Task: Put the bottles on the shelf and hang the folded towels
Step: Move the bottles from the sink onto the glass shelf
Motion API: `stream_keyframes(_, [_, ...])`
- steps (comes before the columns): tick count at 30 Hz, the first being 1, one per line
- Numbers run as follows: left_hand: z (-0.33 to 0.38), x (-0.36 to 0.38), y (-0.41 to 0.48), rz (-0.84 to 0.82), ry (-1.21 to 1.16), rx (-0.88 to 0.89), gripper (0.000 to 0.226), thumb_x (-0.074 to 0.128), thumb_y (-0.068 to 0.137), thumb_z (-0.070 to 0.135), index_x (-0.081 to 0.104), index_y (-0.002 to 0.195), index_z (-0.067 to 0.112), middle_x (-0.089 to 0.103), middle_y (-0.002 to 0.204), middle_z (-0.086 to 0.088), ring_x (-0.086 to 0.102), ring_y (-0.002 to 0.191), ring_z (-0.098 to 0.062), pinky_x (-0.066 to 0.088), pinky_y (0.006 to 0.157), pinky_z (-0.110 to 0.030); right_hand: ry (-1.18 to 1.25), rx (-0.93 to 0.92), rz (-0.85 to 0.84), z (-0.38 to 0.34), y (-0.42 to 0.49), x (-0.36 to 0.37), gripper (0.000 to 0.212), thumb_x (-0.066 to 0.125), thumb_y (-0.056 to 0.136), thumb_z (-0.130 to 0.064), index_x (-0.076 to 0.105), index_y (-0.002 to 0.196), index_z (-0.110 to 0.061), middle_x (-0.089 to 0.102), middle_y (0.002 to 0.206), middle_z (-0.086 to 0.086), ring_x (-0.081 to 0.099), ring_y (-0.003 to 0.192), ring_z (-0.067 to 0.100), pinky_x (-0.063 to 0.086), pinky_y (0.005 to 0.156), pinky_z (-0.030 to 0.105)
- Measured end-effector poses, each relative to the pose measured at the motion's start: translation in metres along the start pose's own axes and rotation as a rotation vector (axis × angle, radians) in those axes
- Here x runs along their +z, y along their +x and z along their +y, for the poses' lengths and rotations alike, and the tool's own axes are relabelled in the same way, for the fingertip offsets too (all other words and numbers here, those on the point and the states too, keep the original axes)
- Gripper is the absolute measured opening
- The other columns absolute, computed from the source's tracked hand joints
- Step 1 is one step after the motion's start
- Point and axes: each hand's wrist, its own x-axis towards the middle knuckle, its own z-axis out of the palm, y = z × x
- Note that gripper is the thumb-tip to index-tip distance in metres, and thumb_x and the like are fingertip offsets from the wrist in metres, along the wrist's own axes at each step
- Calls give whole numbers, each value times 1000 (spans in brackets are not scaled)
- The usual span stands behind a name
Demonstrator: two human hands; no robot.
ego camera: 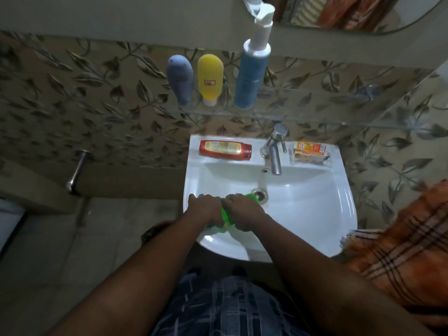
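Over the front of the sink (345,183), the left hand (204,209) and right hand (244,213) both grip a green item (225,214) — perhaps a bottle; a red bottle (225,148) lies along the sink's back-left edge.

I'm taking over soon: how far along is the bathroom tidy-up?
Done: three bottles stand on the glass shelf, a grey-blue bottle, a yellow bottle and a blue pump bottle. In hand: the left hand and right hand both grip a green item over the sink. Left: the red bottle lies on the sink ledge, and the orange checked towel at right is not clearly hung.
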Motion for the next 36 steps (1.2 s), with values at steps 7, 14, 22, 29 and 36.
stream_keyframes(7, [16,-6,-14,99,84,44,35,67,86,34,62,120,26,68,113,1,59,118,-28,31,105,-48,79,90,71,1,-2,10,56,69,88,-22,44,137,-13,70,111,12,68,101,37,44,77,41])
stream_keyframes(14, [37,-43,-30,728,26,308,77,79,82,35,46,151,24,51,149,-8,45,135,-34,33,110,-49,706,372,359,25,-35,-17,45,84,76,-37,61,114,-26,75,98,3,69,90,27,50,71,36])
stream_keyframes(22, [62,-75,-46,475,-843,513,66,61,88,74,50,140,35,69,113,12,69,97,-7,60,87,-46,1397,339,700,51,-115,-106,54,88,79,-4,66,125,-23,78,113,-4,74,103,14,56,84,24])
stream_keyframes(29, [108,-131,-57,499,-710,640,61,76,80,37,47,132,52,74,111,10,71,96,-14,62,82,-46,1352,292,912,78,-157,-179,50,89,77,-3,68,120,-14,80,107,0,76,99,13,59,83,29])
stream_keyframes(36, [168,-211,-76,867,-686,759,54,71,86,35,47,134,30,72,109,-7,68,93,-34,55,73,-46,1149,147,1164,111,-197,-271,60,94,69,-2,64,114,-28,77,107,-4,74,102,15,61,91,30])
